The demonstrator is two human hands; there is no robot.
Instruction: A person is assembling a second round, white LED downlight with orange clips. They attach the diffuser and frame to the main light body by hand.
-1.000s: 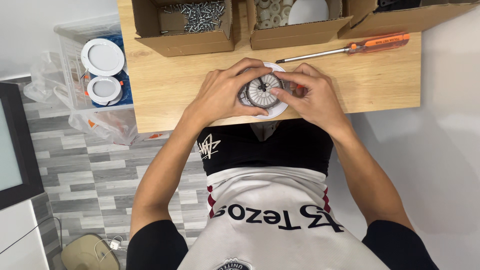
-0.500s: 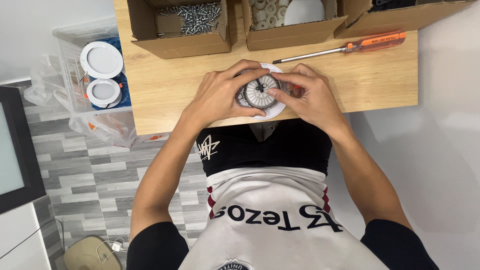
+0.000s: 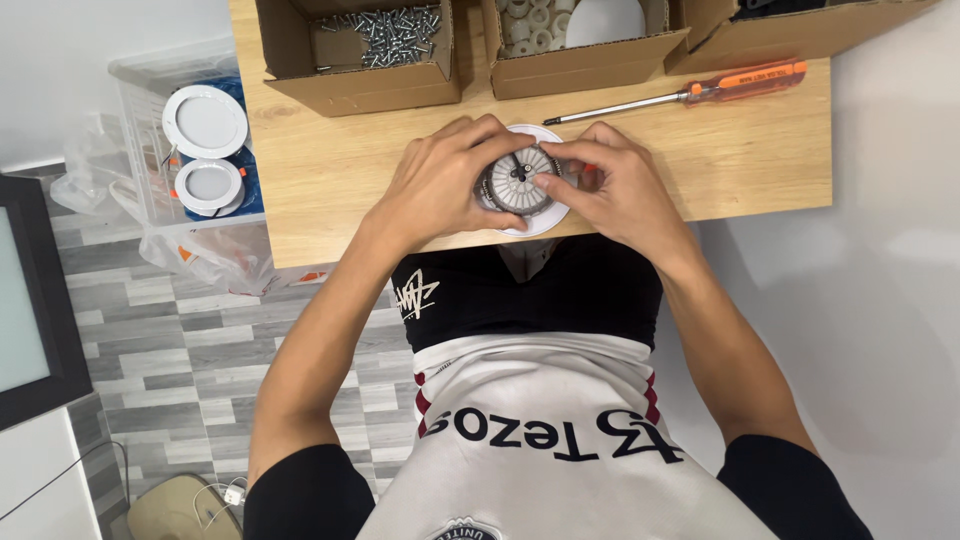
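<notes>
1. The wooden tabletop [image 3: 350,190] lies under my hands; its near edge is against my body.
2. Three open cardboard boxes stand along its far edge: the left box [image 3: 355,80] holds loose screws, the middle box [image 3: 580,65] holds small white rings and a white disc, and the right box [image 3: 800,30] is cut off by the frame.
3. A clear bin [image 3: 150,150] left of the tabletop holds two round white lamps [image 3: 205,122].
4. My left hand [image 3: 440,185] wraps the left side of the lamp [image 3: 520,180], fingers curled over its rim.
5. My right hand [image 3: 615,190] grips the right side, thumb pressing its ribbed grey back.
6. The lamp sits face down near the tabletop's near edge, clamped between both hands.
7. An orange-handled screwdriver [image 3: 745,80] lies just beyond my right hand, not touching it.
</notes>
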